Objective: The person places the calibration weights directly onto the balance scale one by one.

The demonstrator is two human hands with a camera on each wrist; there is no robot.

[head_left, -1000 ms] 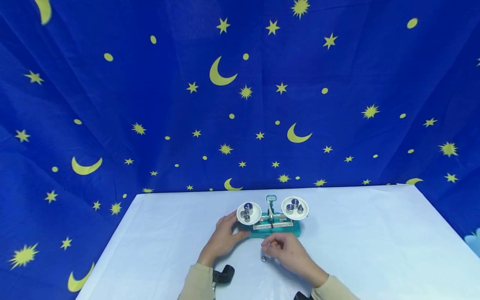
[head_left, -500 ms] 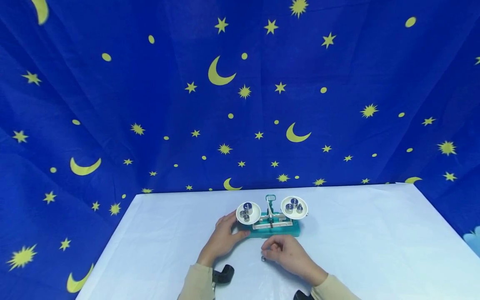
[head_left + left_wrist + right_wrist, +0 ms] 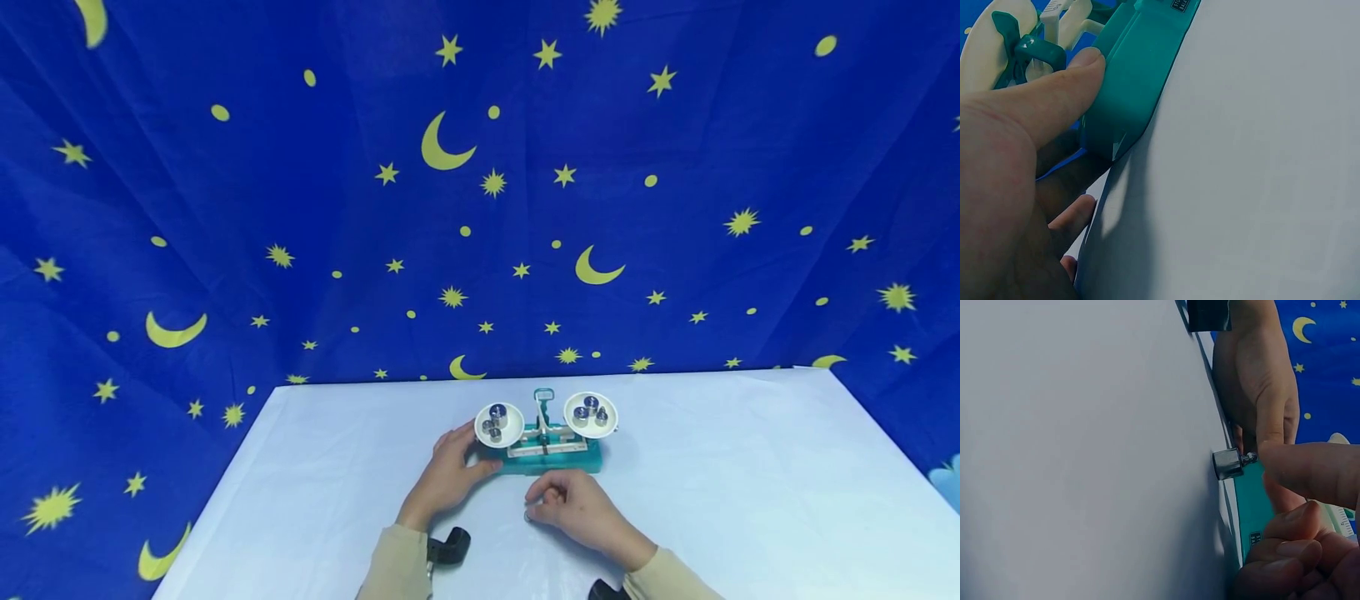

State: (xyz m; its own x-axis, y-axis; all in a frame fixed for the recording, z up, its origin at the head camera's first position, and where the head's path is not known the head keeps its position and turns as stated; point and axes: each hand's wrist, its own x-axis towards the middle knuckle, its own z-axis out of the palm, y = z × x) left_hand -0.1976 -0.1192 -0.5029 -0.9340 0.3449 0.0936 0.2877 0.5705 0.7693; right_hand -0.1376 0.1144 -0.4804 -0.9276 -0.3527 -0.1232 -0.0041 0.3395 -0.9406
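Note:
A teal balance scale [image 3: 551, 462] with two white pans stands on the table in the head view. My left hand [image 3: 446, 479] grips the left end of its base, thumb on top and fingers around the side, as the left wrist view confirms. In front of the scale, a small metal weight [image 3: 1229, 464] with a knob stands upright on the table. My right hand [image 3: 577, 504] is at this weight, fingers curled and thumb tip at the knob. Whether thumb and forefinger pinch the knob is unclear; in the head view the hand mostly covers the weight.
Three metal weights sit in the left pan [image 3: 512, 437], and three in the right pan [image 3: 609, 422]. A white cloth covers the table [image 3: 750, 492]. Behind it hangs a blue curtain [image 3: 360, 217] with yellow moons and stars. Black wrist devices [image 3: 450, 547] show near both sleeves.
My right hand has lowered slightly toward the small weight, which now shows less in the head view. My left hand and the scale have stayed in place.

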